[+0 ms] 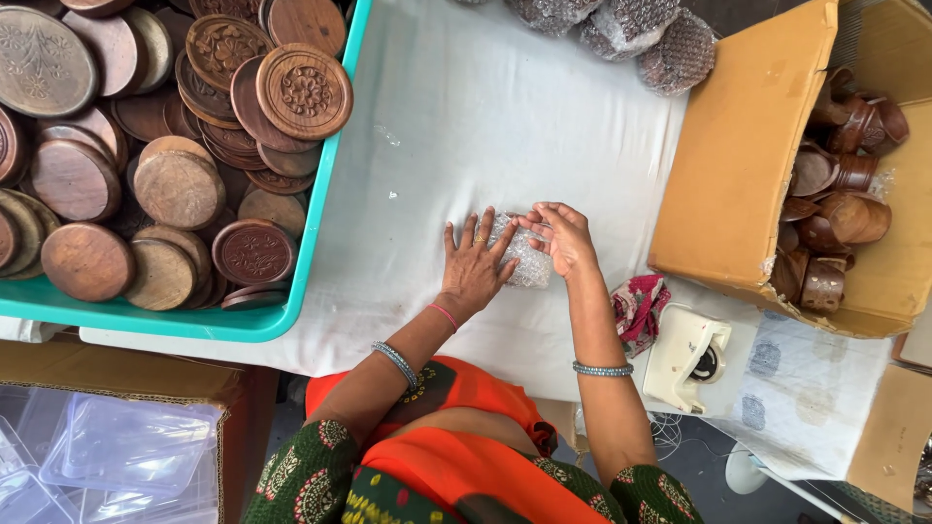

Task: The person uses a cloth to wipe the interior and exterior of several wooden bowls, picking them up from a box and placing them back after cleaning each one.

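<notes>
Left hand (474, 264) is lying flat with fingers spread, pressing down on a small bubble-wrapped bundle (525, 257), and the right hand (563, 238) is curling over the bundle's other end, fingertips pinching at the wrap. So the bundle is sitting right between both hands on the desk (466, 116), which is wearing a white cloth.

Going by size from there: well off to the left of the left hand, a big teal tub (320, 209) is overflowing with round carved wooden discs (304, 90), some showing flower patterns, some lying plain side up. Off to the right of the right hand, an open cardboard box (738, 146) is holding a jumble of small brown wooden cups (854, 218). Below the left arm, another cardboard box is showing clear plastic lids (126, 442). Up beyond the hands at the far edge, a few more bubble-wrapped bundles (631, 29) are piling together. Just beside the right forearm, a white tape dispenser (687, 357) is sitting, and between it and the arm a small red patterned cloth (636, 311) is bunching up.
</notes>
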